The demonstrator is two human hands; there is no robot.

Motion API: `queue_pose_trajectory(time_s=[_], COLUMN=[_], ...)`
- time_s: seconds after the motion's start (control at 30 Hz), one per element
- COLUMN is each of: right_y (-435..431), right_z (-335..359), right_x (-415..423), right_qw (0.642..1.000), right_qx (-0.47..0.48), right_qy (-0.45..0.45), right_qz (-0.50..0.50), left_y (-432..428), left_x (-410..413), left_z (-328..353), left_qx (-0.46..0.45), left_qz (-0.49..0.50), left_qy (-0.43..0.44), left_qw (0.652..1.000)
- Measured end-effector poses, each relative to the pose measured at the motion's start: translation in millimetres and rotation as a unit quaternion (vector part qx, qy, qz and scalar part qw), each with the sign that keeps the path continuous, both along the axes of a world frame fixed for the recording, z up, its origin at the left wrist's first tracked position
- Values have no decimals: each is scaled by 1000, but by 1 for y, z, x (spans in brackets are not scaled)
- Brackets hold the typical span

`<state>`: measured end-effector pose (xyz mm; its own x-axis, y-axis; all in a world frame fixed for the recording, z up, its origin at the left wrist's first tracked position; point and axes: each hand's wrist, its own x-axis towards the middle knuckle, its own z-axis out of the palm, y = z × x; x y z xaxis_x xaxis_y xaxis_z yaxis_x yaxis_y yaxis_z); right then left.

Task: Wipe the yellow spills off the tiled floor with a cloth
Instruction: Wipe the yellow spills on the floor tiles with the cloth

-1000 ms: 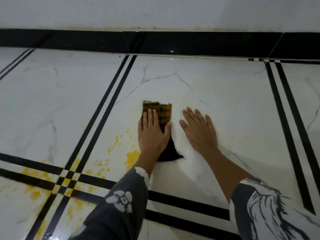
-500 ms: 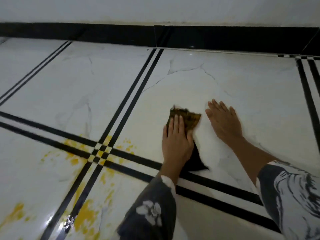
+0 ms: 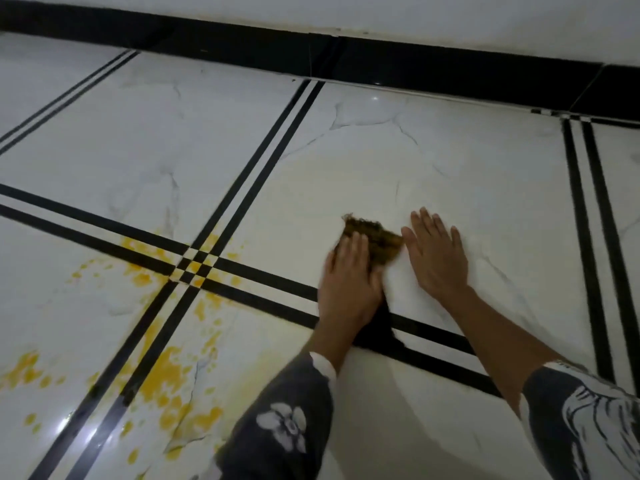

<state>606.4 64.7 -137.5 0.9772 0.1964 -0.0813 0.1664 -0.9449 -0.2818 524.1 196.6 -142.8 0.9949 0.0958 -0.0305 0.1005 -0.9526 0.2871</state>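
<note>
A dark cloth (image 3: 379, 242), stained yellow-brown at its far end, lies flat on the white tiled floor (image 3: 450, 157). My left hand (image 3: 348, 282) presses down on it with straight fingers; the cloth's black near end shows beside my wrist. My right hand (image 3: 438, 256) rests flat on the bare tile just right of the cloth, fingers spread. Yellow spills (image 3: 166, 379) spread across the tiles to the left, around the crossing of black stripes (image 3: 195, 266), with more yellow blotches (image 3: 20, 374) at the far left edge.
A black skirting band (image 3: 415, 69) runs along the white wall at the top. Double black stripes (image 3: 594, 237) cross the floor on the right. My patterned sleeves fill the bottom of the view.
The view has swung, so the spills now lie further left of my hands. My left hand stays on the cloth and looks blurred with motion. My right hand stays flat on the tile.
</note>
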Motion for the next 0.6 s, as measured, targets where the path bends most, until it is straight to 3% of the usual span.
queue_pose_trajectory(time_s=[0.1, 0.2, 0.33, 0.43, 0.5, 0.6], right_y=[-26, -44, -61, -81, -104, -126], right_z=[3, 3, 3, 5, 7, 1], right_x=[-10, -13, -19, -27, -33, -43], right_qw=[1000, 997, 996, 993, 987, 987], right_qx=[-14, -7, 2, 10, 12, 1], right_qy=[-13, -11, 6, -18, -27, -3], right_qz=[-21, -72, -94, -118, -156, -163], left_y=[38, 14, -68, -61, -40, -23], left_x=[5, -39, -48, 6, 27, 3], left_z=[-7, -5, -3, 6, 4, -2], left_qx=[26, 35, -11, -4, 2, 39], left_qz=[85, 167, 27, -96, -78, 40], left_qy=[-4, -23, -12, 2, 17, -1], left_qw=[996, 985, 999, 995, 997, 998])
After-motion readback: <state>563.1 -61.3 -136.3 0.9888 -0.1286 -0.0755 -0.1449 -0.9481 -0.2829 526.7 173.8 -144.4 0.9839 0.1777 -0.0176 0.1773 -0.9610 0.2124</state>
